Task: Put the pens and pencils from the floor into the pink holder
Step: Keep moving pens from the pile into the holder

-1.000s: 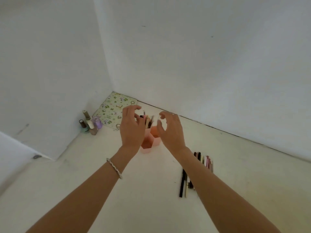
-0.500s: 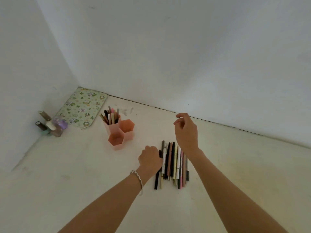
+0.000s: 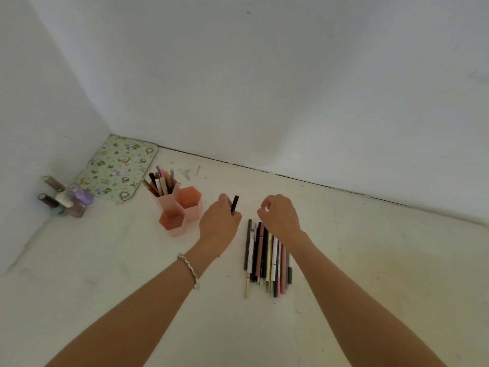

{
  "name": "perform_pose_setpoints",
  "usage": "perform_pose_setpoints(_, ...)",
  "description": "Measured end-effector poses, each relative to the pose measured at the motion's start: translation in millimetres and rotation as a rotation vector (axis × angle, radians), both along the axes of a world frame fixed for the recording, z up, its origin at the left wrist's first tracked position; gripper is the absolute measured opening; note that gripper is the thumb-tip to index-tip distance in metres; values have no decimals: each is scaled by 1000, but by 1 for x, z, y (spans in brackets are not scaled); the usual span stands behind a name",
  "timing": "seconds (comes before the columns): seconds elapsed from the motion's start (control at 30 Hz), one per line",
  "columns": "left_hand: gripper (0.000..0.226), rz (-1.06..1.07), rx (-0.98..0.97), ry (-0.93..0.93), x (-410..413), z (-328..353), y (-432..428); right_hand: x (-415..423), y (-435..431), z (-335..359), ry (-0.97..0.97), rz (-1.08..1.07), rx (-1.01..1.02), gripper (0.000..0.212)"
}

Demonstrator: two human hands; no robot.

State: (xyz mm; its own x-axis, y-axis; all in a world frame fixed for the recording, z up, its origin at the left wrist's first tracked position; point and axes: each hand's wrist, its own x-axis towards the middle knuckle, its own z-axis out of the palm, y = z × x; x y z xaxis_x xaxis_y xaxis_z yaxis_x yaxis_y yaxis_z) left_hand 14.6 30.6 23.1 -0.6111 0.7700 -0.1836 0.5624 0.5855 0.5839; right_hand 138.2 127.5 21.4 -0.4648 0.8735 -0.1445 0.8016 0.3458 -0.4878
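The pink holder point(image 3: 182, 207) stands on the floor, made of three hexagonal cups; its far-left cup holds several pens and pencils point(image 3: 159, 182), the other two look empty. A row of several pens and pencils point(image 3: 264, 256) lies on the floor to the holder's right. My left hand point(image 3: 218, 223) is between the holder and the row, shut on a black pen point(image 3: 234, 204) whose tip sticks up. My right hand point(image 3: 280, 217) hovers over the far ends of the row with fingers curled; whether it holds anything is hidden.
A green patterned board point(image 3: 119, 170) lies in the corner behind the holder. Several small nail-polish bottles point(image 3: 66, 198) stand against the left wall. White walls close off the back and left; bare floor lies in front and to the right.
Both hands came away from the holder to the row on the floor. My left hand has picked up a black pen and lifted it toward the holder; my right hand lowered over the row.
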Motion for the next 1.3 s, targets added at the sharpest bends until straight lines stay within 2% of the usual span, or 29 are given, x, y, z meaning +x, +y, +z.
perform_pose_setpoints(0.2, 13, 62, 144, -74, -19, 14, -7, -13, -9, -17, -364, 115, 52, 30)
perform_pose_setpoints(0.4, 13, 77, 163, -108, -29, 10, -15, -19, -12, -28, -421, 187, 53, 29)
perform_pose_setpoints(0.53, 20, 77, 273, -172, -34, 17, -18, -24, -9, -25, -244, 132, -26, 27)
perform_pose_setpoints(0.63, 36, 128, 494, -186, -53, 41, -21, -30, -2, -10, 4, 6, -135, 17)
perform_pose_setpoints(0.73, 50, 304, 719, -130, -95, 69, -23, -40, 9, 15, 227, -100, -50, 10)
perform_pose_setpoints(0.87, 44, 468, 841, 8, -146, 89, -37, -63, 7, 54, 580, -226, 33, 7)
perform_pose_setpoints(0.97, 41, 422, 830, 74, -152, 80, -46, -82, -1, 73, 741, -218, 67, 8)
perform_pose_setpoints(1.1, 40, 270, 715, 110, -147, 56, -59, -100, -15, 85, 803, -172, 82, 10)
perform_pose_setpoints(1.17, 34, 193, 622, 256, -146, 43, -64, -107, -21, 89, 831, -156, 74, 11)
perform_pose_setpoints(1.23, 21, 204, 539, 409, -149, 37, -68, -116, -28, 94, 872, -137, 68, 11)
perform_pose_setpoints(1.3, 20, 268, 556, 411, -154, 39, -71, -128, -36, 97, 909, -100, 67, 11)
